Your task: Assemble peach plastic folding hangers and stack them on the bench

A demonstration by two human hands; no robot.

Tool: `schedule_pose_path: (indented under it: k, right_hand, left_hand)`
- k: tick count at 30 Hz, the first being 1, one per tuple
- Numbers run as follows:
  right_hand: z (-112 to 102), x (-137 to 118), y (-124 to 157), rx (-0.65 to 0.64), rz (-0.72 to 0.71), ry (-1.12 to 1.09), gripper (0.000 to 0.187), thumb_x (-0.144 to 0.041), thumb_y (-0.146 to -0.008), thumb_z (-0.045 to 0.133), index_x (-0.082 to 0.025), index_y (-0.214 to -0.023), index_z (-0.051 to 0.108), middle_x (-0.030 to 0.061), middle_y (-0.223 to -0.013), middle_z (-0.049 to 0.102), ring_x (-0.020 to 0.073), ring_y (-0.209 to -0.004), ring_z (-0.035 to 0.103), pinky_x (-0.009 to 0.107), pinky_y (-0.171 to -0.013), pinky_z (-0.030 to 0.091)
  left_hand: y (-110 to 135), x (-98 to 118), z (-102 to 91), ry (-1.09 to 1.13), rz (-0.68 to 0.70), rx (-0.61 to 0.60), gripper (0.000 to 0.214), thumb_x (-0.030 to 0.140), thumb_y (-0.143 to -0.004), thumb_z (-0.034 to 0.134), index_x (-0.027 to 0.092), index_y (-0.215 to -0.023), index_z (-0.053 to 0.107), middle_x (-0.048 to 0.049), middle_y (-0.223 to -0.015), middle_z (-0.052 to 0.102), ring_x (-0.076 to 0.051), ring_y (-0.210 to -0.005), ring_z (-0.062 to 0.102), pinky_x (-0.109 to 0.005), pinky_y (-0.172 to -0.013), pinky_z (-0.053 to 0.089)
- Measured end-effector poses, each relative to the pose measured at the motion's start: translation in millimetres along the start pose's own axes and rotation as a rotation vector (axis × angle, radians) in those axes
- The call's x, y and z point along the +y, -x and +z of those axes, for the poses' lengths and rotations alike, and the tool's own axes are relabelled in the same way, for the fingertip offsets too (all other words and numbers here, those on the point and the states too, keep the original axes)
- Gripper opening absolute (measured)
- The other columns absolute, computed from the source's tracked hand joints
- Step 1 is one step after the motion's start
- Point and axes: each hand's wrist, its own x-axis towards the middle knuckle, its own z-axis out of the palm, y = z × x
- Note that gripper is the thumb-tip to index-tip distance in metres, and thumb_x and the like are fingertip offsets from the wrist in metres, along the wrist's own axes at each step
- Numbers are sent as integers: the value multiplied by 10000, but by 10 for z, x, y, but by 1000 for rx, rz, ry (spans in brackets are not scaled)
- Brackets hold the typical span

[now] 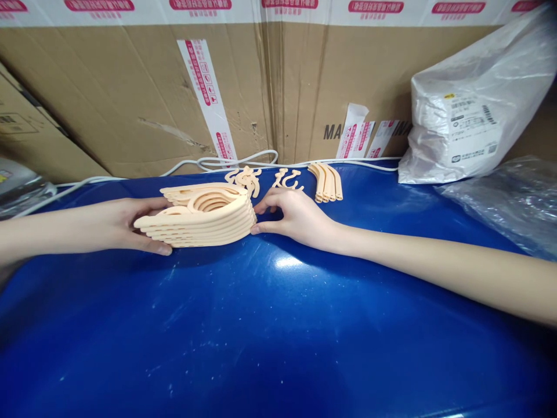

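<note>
A neat stack of peach-coloured plastic clothes hangers (204, 229) rests on the blue tabletop (278, 325), its curved bends pointing right. My left hand (143, 226) grips the stack's left end, the thumb along the near side and the other fingers partly hidden behind it. At the right end, my right hand (291, 215) holds the rounded bends between thumb and fingers. Just behind the stack lies a small heap of peach hooks (246, 179). A few more loose hooks (288, 179) are beyond my right hand, beside several curved hanger arms (325, 182) lying side by side.
Large cardboard boxes (143, 87) wall off the back of the table. A white cable (243, 162) runs along their foot. On the right stand a white plastic-wrapped package (461, 116) and crumpled clear plastic (513, 197). Another clear-wrapped item (21, 188) sits at the left edge.
</note>
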Motion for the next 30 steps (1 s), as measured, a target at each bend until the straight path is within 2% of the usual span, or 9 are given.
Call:
schedule_pose_path:
  k: [4,9,15,18,21,23,27,30]
  right_hand:
    - [5,-9,4,-1,-3,18,273,-369,-788,742,-135,-927,736,50,-895,696,155,-812,593,281,-717,422]
    - [-5,-23,1,0,-1,21,283,-358,-784,750,-115,-927,738,64,-903,701,161,-816,602,285,-726,426]
    - [-10,-29,5,17,-12,39,290,-375,-781,751,-122,-921,740,67,-895,703,170,-826,606,293,-735,431]
    - [-11,-47,14,34,-5,36,352,-430,-774,745,-126,-952,736,70,-912,700,174,-836,605,300,-750,438]
    - [-14,-63,14,69,-7,7,419,-455,-767,744,-106,-999,725,93,-978,697,175,-854,608,301,-765,448]
    - [-15,-66,10,79,-27,-9,399,-432,-781,738,-101,-1003,722,96,-992,699,173,-869,610,296,-774,448]
    - [-15,-57,1,75,-51,-9,305,-405,-825,701,-131,-956,727,69,-952,701,170,-869,607,295,-776,437]
    - [-17,-53,0,75,-52,-6,266,-386,-841,686,-143,-942,726,61,-950,699,168,-866,602,298,-778,430]
  left_hand:
    - [-1,6,-6,13,-4,5,962,617,-622,664,95,-1401,448,-106,-1271,611,-296,-1176,554,-331,-947,457]
    - [2,31,-1,3,-56,8,1028,643,-596,658,48,-1401,427,-127,-1317,573,-315,-1193,543,-353,-970,449]
    - [10,36,0,19,-26,-5,939,597,-645,653,75,-1393,429,-122,-1337,573,-288,-1208,538,-307,-961,454]
    - [28,41,-27,37,-26,-16,953,592,-640,661,76,-1398,404,-129,-1354,554,-279,-1213,536,-298,-964,449]
    - [56,22,-69,134,-61,-64,1030,577,-628,662,74,-1446,289,-125,-1276,601,-265,-1139,583,-296,-896,483]
    - [68,-16,-91,205,-89,-89,1045,558,-643,646,75,-1464,217,-108,-1181,645,-240,-1049,625,-288,-834,500]
    - [64,-120,-105,210,-88,-69,1057,537,-623,656,71,-1462,213,-78,-1077,667,-201,-932,649,-277,-785,497]
    - [58,-171,-103,200,-70,-69,1027,523,-639,654,88,-1465,226,-81,-1092,666,-201,-943,648,-281,-796,496]
